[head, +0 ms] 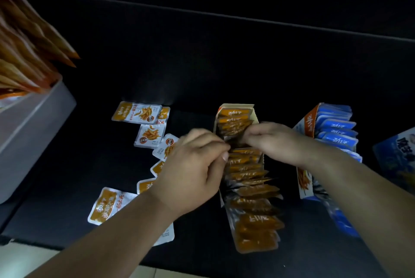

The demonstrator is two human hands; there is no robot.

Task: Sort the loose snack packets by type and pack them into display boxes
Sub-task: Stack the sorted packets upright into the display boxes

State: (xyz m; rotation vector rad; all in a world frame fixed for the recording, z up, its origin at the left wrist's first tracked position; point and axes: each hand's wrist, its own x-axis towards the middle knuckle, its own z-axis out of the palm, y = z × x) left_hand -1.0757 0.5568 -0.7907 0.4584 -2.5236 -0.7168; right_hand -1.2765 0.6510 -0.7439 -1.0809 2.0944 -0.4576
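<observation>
Orange packets (249, 190) stand on edge, a tight row in the narrow box (235, 106) mid-table (202, 71). My right fingers (251, 137) pinch into the row. Left fingers (215, 145) curled beside it, grip unclear. Loose packets (137, 112) lie flat to the left.

Counts by kind.
- Hands, two: left hand (193, 165) and right hand (277, 140).
- Display boxes, two: orange box (235, 106) and blue box (307, 124).
- Loose packets (137, 112), orange, flat on the table (202, 64): eight seen at least in part, one mostly under the left forearm.
- Upright packets (251, 190) in the orange box: over a dozen, too blurred for an exact count.
- Blue packets (336, 125): at least six tops.
- White bin (33, 129), one, with uncounted bin packets (27, 53).
- Blue bag (397, 156), one.
</observation>
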